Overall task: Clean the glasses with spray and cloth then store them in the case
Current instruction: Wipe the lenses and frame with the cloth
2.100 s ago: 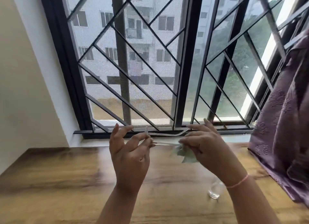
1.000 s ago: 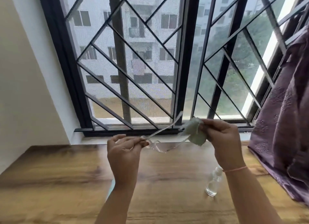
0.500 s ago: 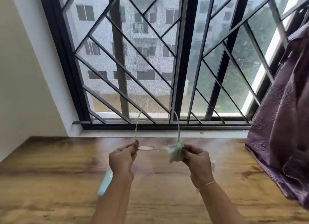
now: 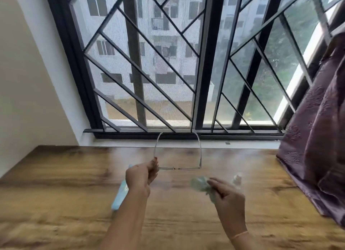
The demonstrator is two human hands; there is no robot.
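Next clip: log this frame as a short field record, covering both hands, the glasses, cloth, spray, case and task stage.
left hand: pinches thin-framed clear glasses at one front corner, temples unfolded toward the window
right hand: grips crumpled pale green cloth, apart from the glasses
spray: small clear bottle, blurred, on wooden table beyond the right hand
case: light blue case on the table, partly behind the left forearm; open or closed unclear
stage: glasses not yet in the case

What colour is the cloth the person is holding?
Pale green. The cloth shows best in the head view, bunched in the right hand.
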